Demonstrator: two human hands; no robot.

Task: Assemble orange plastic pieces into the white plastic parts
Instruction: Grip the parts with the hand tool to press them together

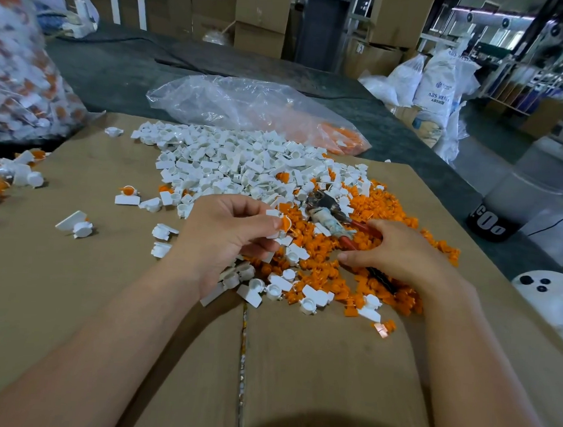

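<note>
A heap of white plastic parts (230, 165) lies on the cardboard, and a heap of orange plastic pieces (381, 212) spreads to its right. My left hand (226, 240) is raised over the near edge of the heaps and pinches a white part with an orange piece (284, 222) at its fingertips. My right hand (398, 252) rests palm down on the orange pieces, fingers curled into the pile; whether it holds a piece is hidden.
Red-handled pliers (332, 216) lie on the orange heap just beyond my right hand. A clear plastic bag (246, 103) with orange pieces lies behind the heaps. A full bag (20, 69) stands far left. Assembled parts (1, 175) sit at the cardboard sheet's (298, 361) left edge.
</note>
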